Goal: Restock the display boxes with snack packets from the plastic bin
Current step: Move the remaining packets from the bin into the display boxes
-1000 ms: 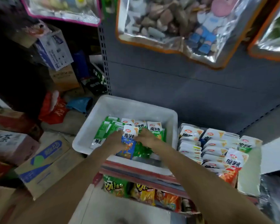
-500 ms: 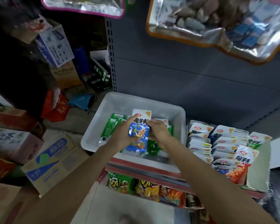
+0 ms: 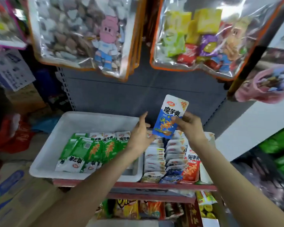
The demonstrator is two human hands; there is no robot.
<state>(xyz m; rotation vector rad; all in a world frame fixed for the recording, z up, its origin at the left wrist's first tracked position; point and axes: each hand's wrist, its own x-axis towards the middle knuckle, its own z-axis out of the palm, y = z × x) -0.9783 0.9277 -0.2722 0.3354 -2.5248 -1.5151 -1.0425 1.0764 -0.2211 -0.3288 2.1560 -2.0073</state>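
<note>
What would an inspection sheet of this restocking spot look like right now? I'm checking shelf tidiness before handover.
Surface: red-edged shelf carries bin and display box side by side.
Job's things: white plastic bin holds green snack packets; cardboard display box is packed with upright packets; blue snack packet is held upright above the box.
Clutter: cartons and a red plastic bag on the floor at left.
Hands: right hand pinches the blue packet; left hand open, by the packet's lower corner.
Cables: nothing seen.
Surroundings: clear hanging snack bags above; grey back panel.
</note>
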